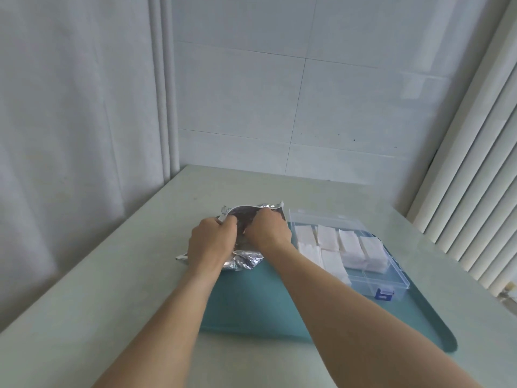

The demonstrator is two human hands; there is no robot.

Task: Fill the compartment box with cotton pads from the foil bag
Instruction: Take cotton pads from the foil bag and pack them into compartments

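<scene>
Both hands (240, 236) seemingly inside foil bag (246, 260)

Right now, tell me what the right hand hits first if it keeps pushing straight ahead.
The right hand already points into the mouth of the foil bag, so probably the bag's inside; its contents are hidden.

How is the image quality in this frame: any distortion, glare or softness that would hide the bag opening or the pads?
Head view: wide-angle bending curves the blinds and table edges; light is soft and even, with faint shadows. Foil bag shows bright glints, its mouth dark. Both the left hand and right hand cover the opening. Pads in the clear box look slightly soft, edges merging.
</scene>
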